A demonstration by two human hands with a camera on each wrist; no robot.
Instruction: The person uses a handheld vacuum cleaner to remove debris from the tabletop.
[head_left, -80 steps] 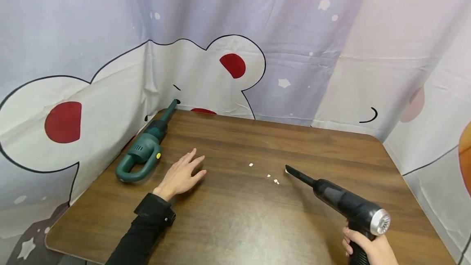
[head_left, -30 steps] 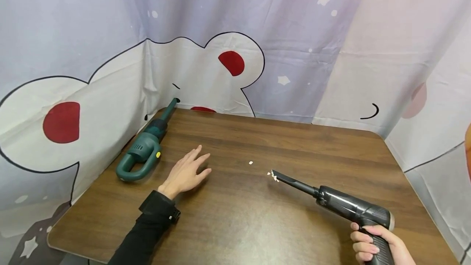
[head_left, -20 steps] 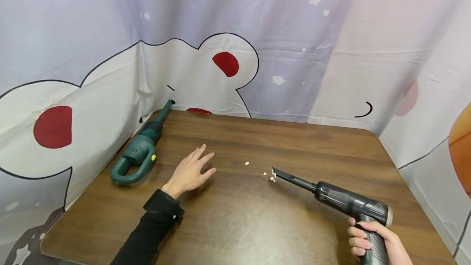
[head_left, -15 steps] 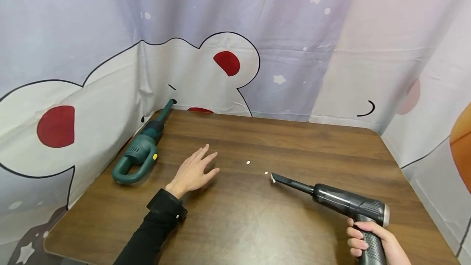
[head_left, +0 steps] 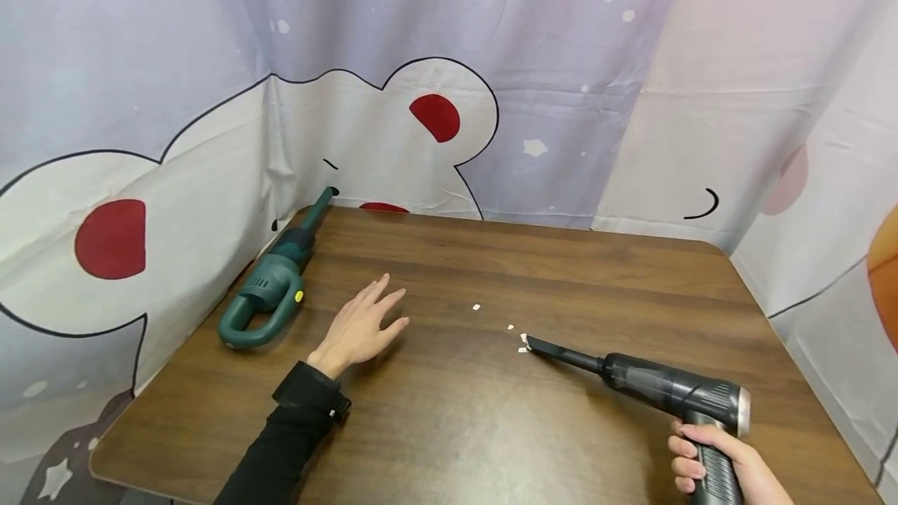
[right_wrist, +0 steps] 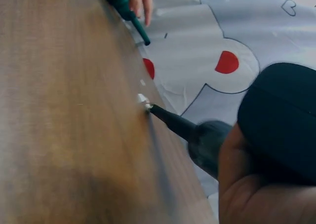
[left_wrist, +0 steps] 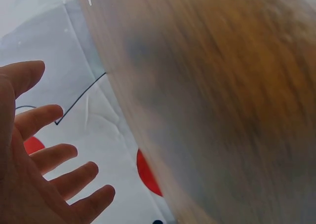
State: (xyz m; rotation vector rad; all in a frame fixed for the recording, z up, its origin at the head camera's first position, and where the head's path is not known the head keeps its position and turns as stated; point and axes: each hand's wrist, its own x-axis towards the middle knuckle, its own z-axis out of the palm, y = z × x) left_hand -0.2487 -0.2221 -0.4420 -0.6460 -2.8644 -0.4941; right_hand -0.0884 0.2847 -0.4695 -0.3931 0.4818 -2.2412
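My right hand grips the pistol handle of a black handheld vacuum with a silver rear end. Its slim nozzle points left, the tip right at a few small white scraps on the wooden table. Two more white scraps lie farther left, one small scrap nearest my left hand. My left hand, in a black sleeve, is spread with straight fingers close over the table and holds nothing. In the left wrist view, the fingers are apart. In the right wrist view, the nozzle tip meets the white scraps.
A green handheld vacuum with a loop handle and yellow button lies along the table's left edge. The brown wooden table has rounded corners. A printed curtain hangs close behind it and along both sides.
The nozzle has swung left and towards the near side since the oldest frame, reaching the cluster of white scraps, then drawn slightly right. My left hand has shifted only a little.
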